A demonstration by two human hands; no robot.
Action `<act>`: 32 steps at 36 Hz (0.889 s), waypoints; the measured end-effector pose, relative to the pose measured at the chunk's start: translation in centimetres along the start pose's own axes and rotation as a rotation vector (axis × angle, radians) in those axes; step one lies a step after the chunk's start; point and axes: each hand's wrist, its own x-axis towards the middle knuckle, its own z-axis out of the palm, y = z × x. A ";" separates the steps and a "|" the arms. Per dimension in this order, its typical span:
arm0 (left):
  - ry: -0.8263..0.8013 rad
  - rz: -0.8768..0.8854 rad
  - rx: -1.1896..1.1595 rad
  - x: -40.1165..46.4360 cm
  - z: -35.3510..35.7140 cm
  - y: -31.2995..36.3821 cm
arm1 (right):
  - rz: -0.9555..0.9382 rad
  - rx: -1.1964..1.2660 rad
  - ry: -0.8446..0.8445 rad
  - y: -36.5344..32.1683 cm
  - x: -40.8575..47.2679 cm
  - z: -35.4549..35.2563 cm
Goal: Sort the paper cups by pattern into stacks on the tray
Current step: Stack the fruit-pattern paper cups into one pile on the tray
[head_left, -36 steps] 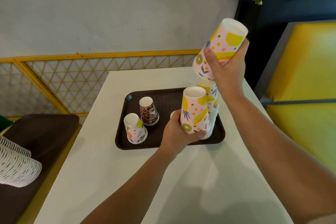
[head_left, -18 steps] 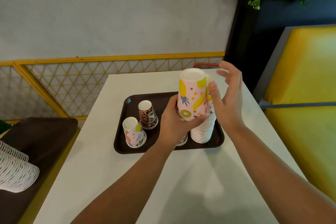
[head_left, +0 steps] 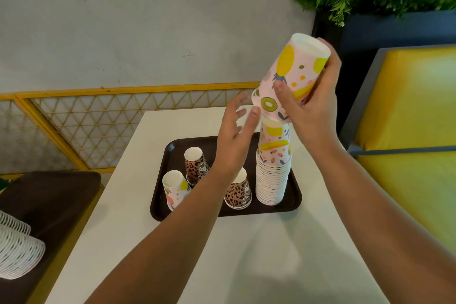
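1. On the brown tray (head_left: 160, 201), we see loose fruit and leopard cups at left.
2. Our left hand (head_left: 234, 142) hovers released, fingers spread.
3. Our right hand (head_left: 312, 103) grasps a fruit cup (head_left: 291, 76) (inverted, tilted) just above the fruit stack (head_left: 272, 168), directly below.

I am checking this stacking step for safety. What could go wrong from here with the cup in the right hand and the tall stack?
1. The fruit-pattern cup is tilted over the tall fruit-pattern stack; lowered crooked, it may jam or sit askew.
2. The stack is tall and narrow; a push from the right hand might topple it.
3. The left hand is open and does not grip the stack, so nothing steadies it.
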 end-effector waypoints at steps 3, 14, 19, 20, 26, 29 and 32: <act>0.001 -0.157 -0.029 -0.1 0.8 -0.7 | 0.023 -0.052 -0.017 1.4 -0.1 0.2; -0.074 -0.411 -0.109 0.2 3.9 -4.8 | 0.199 -0.240 -0.129 7.2 -4.0 1.1; -0.057 -0.410 -0.119 0.3 4.5 -5.8 | 0.243 -0.321 -0.183 8.4 -5.2 1.2; -0.053 -0.403 -0.131 0.2 4.6 -5.5 | 0.254 -0.335 -0.193 8.6 -5.5 1.2; -0.022 -0.425 -0.141 0.2 5.2 -5.9 | 0.332 -0.372 -0.238 9.0 -5.9 0.9; 0.000 -0.433 -0.154 0.2 5.5 -6.3 | 0.345 -0.365 -0.247 9.0 -5.9 0.8; 0.028 -0.442 -0.188 0.0 5.6 -6.0 | 0.342 -0.353 -0.248 8.8 -6.1 1.0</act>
